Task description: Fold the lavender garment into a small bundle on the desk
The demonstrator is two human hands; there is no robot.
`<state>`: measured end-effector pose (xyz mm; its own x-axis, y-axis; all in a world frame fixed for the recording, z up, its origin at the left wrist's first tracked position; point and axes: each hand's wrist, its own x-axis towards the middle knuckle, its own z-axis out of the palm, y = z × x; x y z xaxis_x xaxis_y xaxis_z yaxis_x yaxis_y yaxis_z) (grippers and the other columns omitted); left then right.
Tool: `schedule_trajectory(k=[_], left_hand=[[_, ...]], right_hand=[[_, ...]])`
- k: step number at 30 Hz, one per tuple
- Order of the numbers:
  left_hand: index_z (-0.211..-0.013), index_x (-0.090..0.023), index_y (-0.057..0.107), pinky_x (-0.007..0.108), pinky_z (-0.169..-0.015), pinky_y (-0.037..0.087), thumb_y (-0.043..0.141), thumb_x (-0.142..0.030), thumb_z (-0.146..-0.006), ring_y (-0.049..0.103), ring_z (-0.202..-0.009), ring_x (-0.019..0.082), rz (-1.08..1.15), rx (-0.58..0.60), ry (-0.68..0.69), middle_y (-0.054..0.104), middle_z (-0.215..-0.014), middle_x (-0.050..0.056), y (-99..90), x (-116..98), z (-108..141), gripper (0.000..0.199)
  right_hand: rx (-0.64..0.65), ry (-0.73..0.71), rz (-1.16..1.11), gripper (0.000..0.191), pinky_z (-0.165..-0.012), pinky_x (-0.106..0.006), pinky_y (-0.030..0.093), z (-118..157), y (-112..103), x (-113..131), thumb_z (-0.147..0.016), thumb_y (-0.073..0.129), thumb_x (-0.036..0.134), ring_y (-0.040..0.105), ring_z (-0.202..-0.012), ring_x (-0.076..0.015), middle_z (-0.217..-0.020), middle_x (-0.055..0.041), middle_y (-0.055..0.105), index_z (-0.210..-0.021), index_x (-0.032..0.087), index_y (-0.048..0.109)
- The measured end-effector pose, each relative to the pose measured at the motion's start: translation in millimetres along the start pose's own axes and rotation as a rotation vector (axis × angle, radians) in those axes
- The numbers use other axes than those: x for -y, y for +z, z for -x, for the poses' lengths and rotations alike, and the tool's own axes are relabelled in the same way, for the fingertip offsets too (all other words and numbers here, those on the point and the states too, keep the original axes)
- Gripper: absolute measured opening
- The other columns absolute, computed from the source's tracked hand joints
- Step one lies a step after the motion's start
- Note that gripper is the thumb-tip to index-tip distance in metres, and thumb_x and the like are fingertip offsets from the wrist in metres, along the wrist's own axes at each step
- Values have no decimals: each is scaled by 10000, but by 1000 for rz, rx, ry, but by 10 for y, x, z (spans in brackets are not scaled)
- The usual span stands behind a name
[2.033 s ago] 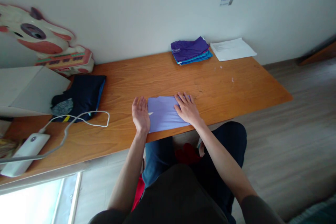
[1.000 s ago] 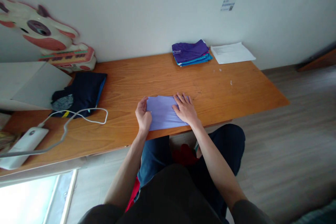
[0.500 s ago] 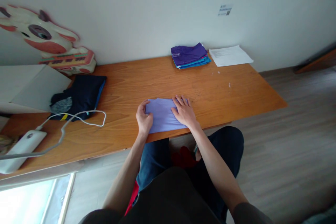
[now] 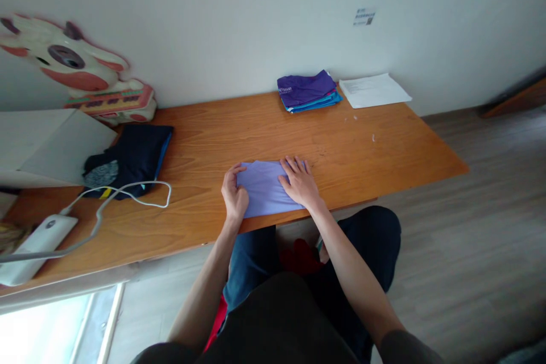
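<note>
A folded lavender cloth (image 4: 264,190) lies at the near edge of a wooden table (image 4: 256,131). My left hand (image 4: 234,193) curls around the cloth's left edge, fingers gripping it. Flat on the cloth's right part rests my right hand (image 4: 299,182), fingers spread and pressing down. A stack of folded cloths, purple on top with blue beneath (image 4: 307,91), sits at the back of the table by the wall.
A dark navy garment (image 4: 132,156) lies at the left, with a white cable (image 4: 128,193) over it leading to a white device (image 4: 29,244). White paper (image 4: 374,90) lies at the back right. A cartoon toy (image 4: 81,77) and a grey-white box (image 4: 46,142) stand at the left.
My left hand went from lying flat beside the cloth to curling around its left edge. The right hand stayed pressed on the cloth. The view shifted slightly.
</note>
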<state>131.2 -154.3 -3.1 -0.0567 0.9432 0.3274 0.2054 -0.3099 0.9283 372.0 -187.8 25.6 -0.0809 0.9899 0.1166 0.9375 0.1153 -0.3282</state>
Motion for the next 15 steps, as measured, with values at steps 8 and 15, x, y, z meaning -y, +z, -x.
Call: schedule_trajectory(k=[8,15], left_hand=[[-1236,-237,710,539,-1370,359,546,-87,-715,578,-1522,279,225,-70,-10,686,-1489,115,3,48,-3,566],[-1232,-242,695,543,-1375,361,544,-94,-670,600,-1509,272,242,-79,-42,698,-1467,106,-9,102,-10,600]], right_hand=[[-21,-17,1,632,-1405,-603,189,2,6,-6,-1141,444,478,313,-1693,-356,-1799,-83,412,-1713,213,473],[-12,-14,-5,641,-1404,-610,184,-3,2,-9,-1138,434,487,302,-1697,-357,-1803,-79,405,-1719,219,463]])
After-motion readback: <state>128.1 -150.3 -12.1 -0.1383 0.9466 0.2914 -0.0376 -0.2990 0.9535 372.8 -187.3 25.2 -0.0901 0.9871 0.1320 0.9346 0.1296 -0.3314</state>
